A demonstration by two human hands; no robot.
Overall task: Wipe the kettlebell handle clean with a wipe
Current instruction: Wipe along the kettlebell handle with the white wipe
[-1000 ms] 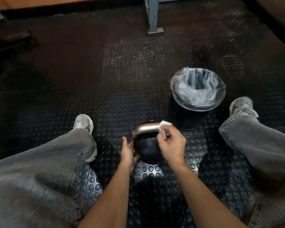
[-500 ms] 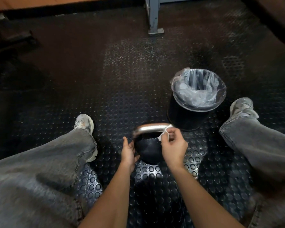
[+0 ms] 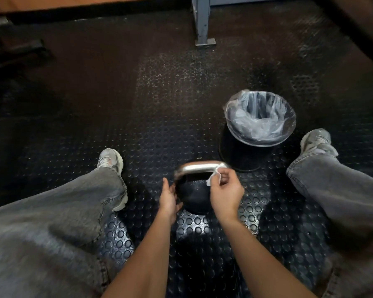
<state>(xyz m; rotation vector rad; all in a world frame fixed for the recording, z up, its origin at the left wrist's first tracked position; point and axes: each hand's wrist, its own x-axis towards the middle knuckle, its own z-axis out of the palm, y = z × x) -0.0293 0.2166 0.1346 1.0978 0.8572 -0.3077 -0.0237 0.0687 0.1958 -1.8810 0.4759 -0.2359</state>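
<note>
The kettlebell (image 3: 194, 196) stood on the floor (image 3: 159, 117) between the legs. The right hand (image 3: 225, 193) pinched the wipe (image 3: 215, 177) against the handle's (image 3: 199, 167) right end; the left hand (image 3: 168, 197), fingers straight, steadied the bell's side.

Right hand (image 3: 225, 193) with wipe (image 3: 214, 178) at kettlebell handle (image 3: 199, 167)

There is a single view, from a wide-angle camera on the person's head, looking forward and steeply down over both forearms to the studded rubber floor (image 3: 170, 125) between the spread legs. It sits close above the left hand (image 3: 168, 197), the right hand (image 3: 225, 193) and the kettlebell (image 3: 195, 196), which lie low in the middle, while the lined bin (image 3: 260, 117) stands just beyond on the right. A grey metal post (image 3: 202, 20) marks the far top edge, and straight lines bow toward the borders.
</note>
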